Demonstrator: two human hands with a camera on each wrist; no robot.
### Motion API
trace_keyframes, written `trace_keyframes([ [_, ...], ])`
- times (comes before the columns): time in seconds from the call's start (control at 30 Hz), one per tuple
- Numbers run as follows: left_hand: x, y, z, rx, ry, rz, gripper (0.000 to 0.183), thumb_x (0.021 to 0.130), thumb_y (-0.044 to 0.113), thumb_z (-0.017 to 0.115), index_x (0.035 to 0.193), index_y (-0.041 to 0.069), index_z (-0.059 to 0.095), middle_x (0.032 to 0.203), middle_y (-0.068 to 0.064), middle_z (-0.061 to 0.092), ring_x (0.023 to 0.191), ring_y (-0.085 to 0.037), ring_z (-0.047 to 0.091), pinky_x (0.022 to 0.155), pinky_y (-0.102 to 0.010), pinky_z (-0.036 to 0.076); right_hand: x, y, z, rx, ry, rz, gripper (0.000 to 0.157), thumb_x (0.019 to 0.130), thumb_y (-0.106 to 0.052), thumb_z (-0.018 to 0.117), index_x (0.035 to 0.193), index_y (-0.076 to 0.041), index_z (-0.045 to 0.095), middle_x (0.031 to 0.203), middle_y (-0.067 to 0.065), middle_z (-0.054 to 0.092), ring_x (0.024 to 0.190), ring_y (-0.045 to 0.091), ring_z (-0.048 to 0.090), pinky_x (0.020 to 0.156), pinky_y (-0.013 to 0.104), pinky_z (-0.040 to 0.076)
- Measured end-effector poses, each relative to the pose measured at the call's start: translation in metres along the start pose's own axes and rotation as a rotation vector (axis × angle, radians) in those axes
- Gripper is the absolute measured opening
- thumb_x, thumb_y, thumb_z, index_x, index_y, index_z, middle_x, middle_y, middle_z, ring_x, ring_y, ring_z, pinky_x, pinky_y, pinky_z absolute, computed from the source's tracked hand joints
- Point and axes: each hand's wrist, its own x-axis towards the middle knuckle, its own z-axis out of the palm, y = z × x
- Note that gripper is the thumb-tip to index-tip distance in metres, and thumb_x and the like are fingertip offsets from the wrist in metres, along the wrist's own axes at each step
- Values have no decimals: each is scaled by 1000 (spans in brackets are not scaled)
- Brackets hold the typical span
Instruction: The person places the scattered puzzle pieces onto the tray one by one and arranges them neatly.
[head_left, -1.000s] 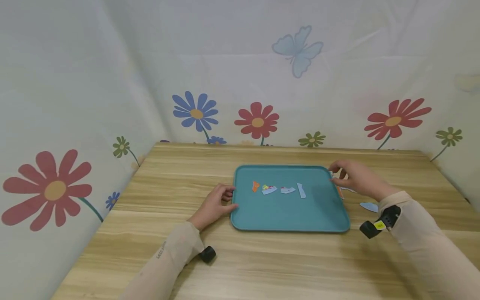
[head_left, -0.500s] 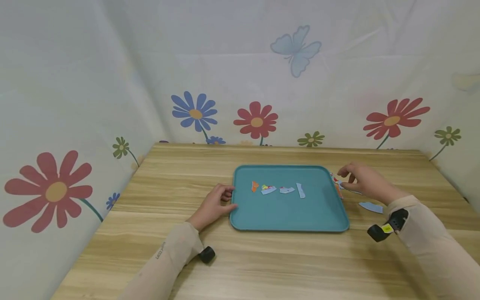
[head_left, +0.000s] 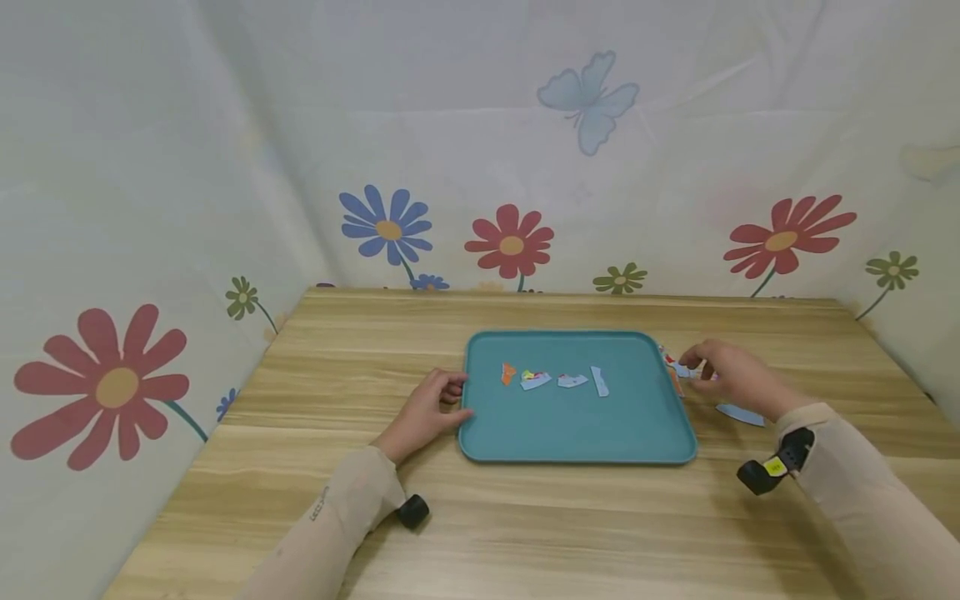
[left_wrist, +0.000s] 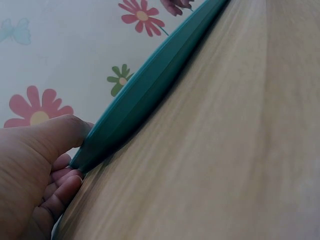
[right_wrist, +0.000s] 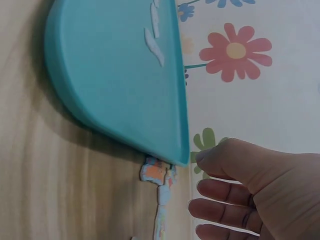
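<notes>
A teal tray (head_left: 577, 433) lies on the table. On it is a row of small flat picture pieces with irregular edges: an orange one (head_left: 508, 373), two pale blue ones with coloured print, and a narrow light blue strip (head_left: 600, 382). My left hand (head_left: 429, 410) holds the tray's left edge; in the left wrist view its thumb is at the rim, fingers curled against the outer side. My right hand (head_left: 738, 375) hovers right of the tray, fingers loosely bent, nothing between them in the right wrist view. Below it several more pieces (right_wrist: 154, 172) lie by the tray's edge.
A light blue curved piece (head_left: 741, 414) lies on the wooden table (head_left: 570, 533), near the right wrist. A white cloth printed with flowers and a butterfly (head_left: 588, 96) rises behind the table's far edge and along its left side.
My right hand has drawn back from the tray's right edge, rightward and slightly towards me, uncovering pieces there. The left hand stays at the tray.
</notes>
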Motion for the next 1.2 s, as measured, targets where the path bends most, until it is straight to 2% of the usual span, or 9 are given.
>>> trace_keyframes([
  [0.17, -1, 0, 0, 2, 5, 12, 51, 84, 12, 74, 129, -2, 53, 114, -15, 55, 100, -23, 58, 91, -36, 52, 0, 5, 9, 12, -11, 32, 30, 84, -9, 70, 110, 5, 64, 95, 13, 65, 81, 19, 57, 65, 30, 52],
  [0.33, -2, 0, 0, 3, 8, 14, 51, 84, 11, 74, 128, -2, 53, 114, -15, 55, 100, -23, 58, 91, -36, 53, 1, 8, 15, 15, -3, -10, 29, 84, -9, 70, 108, 6, 65, 92, 12, 65, 80, 19, 59, 64, 31, 51],
  [0.63, -1, 0, 2, 9, 8, 14, 51, 83, 10, 74, 128, -2, 53, 114, -15, 55, 100, -23, 58, 91, -35, 53, 7, 8, 24, 24, -15, -22, 30, 84, -9, 69, 108, 8, 65, 89, 11, 64, 78, 18, 59, 68, 35, 54],
  [0.93, -1, 2, 0, 6, 6, 9, 51, 84, 11, 74, 129, -1, 53, 114, -14, 55, 101, -22, 58, 91, -35, 52, 10, 11, 26, -22, -4, -42, 29, 84, -8, 68, 106, 10, 66, 85, 10, 62, 74, 15, 54, 65, 31, 50],
  [1.2, -1, 3, -1, -3, 8, 7, 52, 83, 11, 75, 129, -1, 53, 114, -14, 55, 101, -23, 58, 92, -36, 52, 15, 9, 26, -37, -23, -22, 28, 85, -9, 67, 105, 10, 67, 82, 9, 58, 72, 16, 50, 63, 28, 45],
])
